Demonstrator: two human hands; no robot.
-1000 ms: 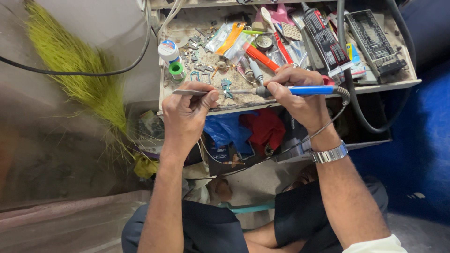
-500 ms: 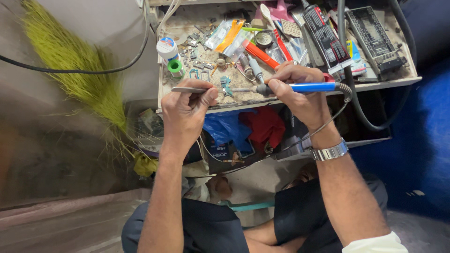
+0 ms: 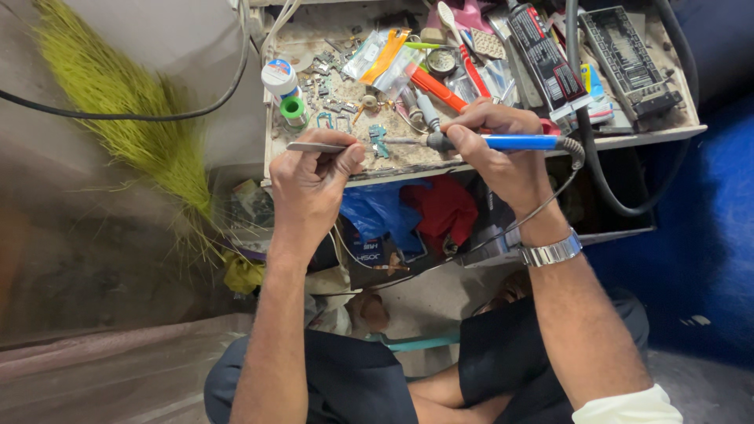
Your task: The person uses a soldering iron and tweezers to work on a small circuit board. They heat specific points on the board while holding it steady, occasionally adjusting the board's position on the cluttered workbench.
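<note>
My left hand (image 3: 314,177) pinches metal tweezers (image 3: 312,147) whose tips reach toward a small greenish circuit part (image 3: 379,141) on the dusty tray (image 3: 314,157). My right hand (image 3: 495,145) grips a blue-handled soldering iron (image 3: 518,142), its tip pointing left at the same small part. A cord runs from the iron's rear end down past my wrist, which wears a metal watch (image 3: 551,251). Both hands hover at the tray's near edge, close together.
The tray holds several small parts, a white round pot (image 3: 279,77), a green solder spool (image 3: 294,111), an orange-handled tool (image 3: 437,88) and a black ridged part (image 3: 624,55). A yellow-green broom (image 3: 133,118) leans at left. Blue and red bags (image 3: 408,212) sit under the tray. A black cable (image 3: 585,149) loops at right.
The hands stay nearly where they were; the soldering iron's tip and the tweezers hold at the same small part. The view has shifted only slightly.
</note>
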